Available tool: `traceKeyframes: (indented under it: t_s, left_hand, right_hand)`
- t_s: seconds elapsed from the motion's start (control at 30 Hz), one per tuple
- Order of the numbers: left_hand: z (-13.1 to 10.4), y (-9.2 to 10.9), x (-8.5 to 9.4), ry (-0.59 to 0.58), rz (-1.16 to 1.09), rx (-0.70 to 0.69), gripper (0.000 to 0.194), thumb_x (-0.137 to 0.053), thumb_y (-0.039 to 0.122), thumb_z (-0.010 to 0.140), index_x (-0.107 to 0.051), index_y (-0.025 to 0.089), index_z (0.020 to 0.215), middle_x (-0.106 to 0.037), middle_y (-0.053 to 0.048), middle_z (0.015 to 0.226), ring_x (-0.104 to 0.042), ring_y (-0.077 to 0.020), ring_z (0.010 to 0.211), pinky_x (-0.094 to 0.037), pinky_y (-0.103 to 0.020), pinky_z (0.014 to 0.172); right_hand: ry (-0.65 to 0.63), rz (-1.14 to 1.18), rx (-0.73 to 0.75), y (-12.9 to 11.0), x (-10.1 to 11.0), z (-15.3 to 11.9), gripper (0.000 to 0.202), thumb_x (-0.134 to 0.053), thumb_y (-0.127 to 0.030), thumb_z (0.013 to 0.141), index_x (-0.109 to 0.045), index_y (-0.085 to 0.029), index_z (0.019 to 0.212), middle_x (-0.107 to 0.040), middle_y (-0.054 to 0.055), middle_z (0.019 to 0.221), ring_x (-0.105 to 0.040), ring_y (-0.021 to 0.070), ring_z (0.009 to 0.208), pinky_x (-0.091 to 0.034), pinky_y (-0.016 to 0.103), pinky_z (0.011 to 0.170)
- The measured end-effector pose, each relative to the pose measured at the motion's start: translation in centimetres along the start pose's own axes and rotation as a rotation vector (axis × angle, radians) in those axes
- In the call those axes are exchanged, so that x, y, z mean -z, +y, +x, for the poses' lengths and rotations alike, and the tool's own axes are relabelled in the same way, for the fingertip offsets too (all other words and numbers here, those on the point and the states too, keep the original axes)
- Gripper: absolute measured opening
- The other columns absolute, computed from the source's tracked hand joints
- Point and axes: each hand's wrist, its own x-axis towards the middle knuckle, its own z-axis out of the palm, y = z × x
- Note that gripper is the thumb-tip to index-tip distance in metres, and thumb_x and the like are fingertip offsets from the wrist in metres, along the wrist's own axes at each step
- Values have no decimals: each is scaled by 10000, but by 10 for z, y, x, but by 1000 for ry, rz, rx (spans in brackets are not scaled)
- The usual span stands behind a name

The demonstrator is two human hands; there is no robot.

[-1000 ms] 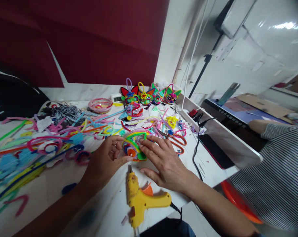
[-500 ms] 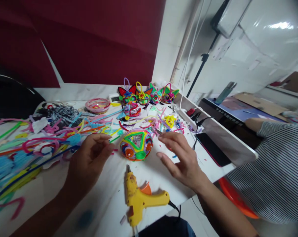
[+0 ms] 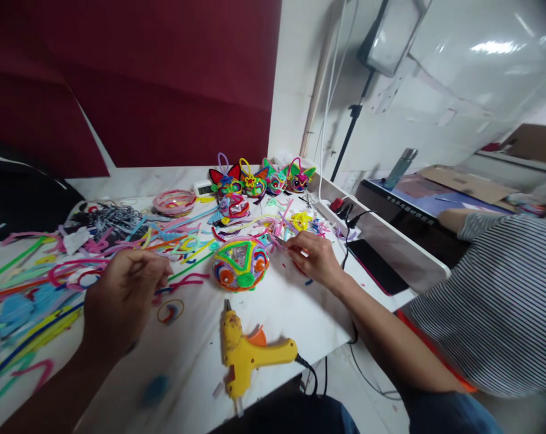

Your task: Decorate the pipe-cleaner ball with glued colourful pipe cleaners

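Observation:
My left hand [image 3: 123, 301] hovers over the left of the table, fingers curled closed; whatever is inside, if anything, is hidden. My right hand [image 3: 316, 256] is closed in a pinch near the table, with a small pointed metal tool [image 3: 281, 241] sticking out from the fingertips; its kind is unclear. Between the hands sits a round pipe-cleaner mask [image 3: 241, 264] with a green-and-yellow triangle, orange eyes and a green nose. In front of it lies a yellow glue gun [image 3: 243, 352], nozzle toward the mask. A thin ring [image 3: 170, 311] with small red and blue pieces lies beside my left hand.
Loose pipe cleaners [image 3: 42, 289] cover the left side. Several finished animal masks [image 3: 255, 182] stand at the back, near a pink bowl [image 3: 174, 203]. At right are a phone [image 3: 376, 266], a power strip [image 3: 345, 212] and a person in a striped shirt [image 3: 494, 301].
My left hand has drawn back left, away from the mask, its fingers curling in. My right hand has gone from spread fingers to a pinch. The view has shifted slightly.

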Motion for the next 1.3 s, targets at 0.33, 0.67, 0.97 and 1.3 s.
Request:
traceKeyframes:
  t_s: [0.33,0.67,0.97,1.3]
  left_hand:
    - [-5,-24,-1,-44,205,-90,287,-489,419,969,-621,247,782,-645,46,675,-602,-156,622,-451,-264,663]
    - [-7,-31,-6,-104,310,-257,240,-479,446,930,-626,281,834,-749,-6,826,-689,-218,752,-504,-284,744]
    - [-6,-40,-6,-76,370,-315,257,-486,446,960,-678,276,973,-788,-13,1028,-728,-230,957,-513,-300,886]
    - [-2,-46,5,-6,463,-444,303,-475,464,975,-706,275,924,-797,-12,938,-738,-221,901,-528,-289,865]
  right_hand:
    - [-68,29,25,37,-23,23,159,-600,-248,994,-727,-189,918,-722,61,863,-681,177,794,-534,288,739]
    - [-43,-31,-34,41,-31,6,201,-506,-246,1031,-701,-202,1058,-739,85,920,-694,214,867,-551,335,797]
    - [-24,-77,-2,40,-32,3,287,-488,-96,904,-679,-179,1102,-683,75,890,-644,223,838,-531,335,758]
    - [15,-73,-1,38,-30,2,243,-514,-126,916,-684,-202,1072,-666,59,865,-627,202,769,-527,319,729]
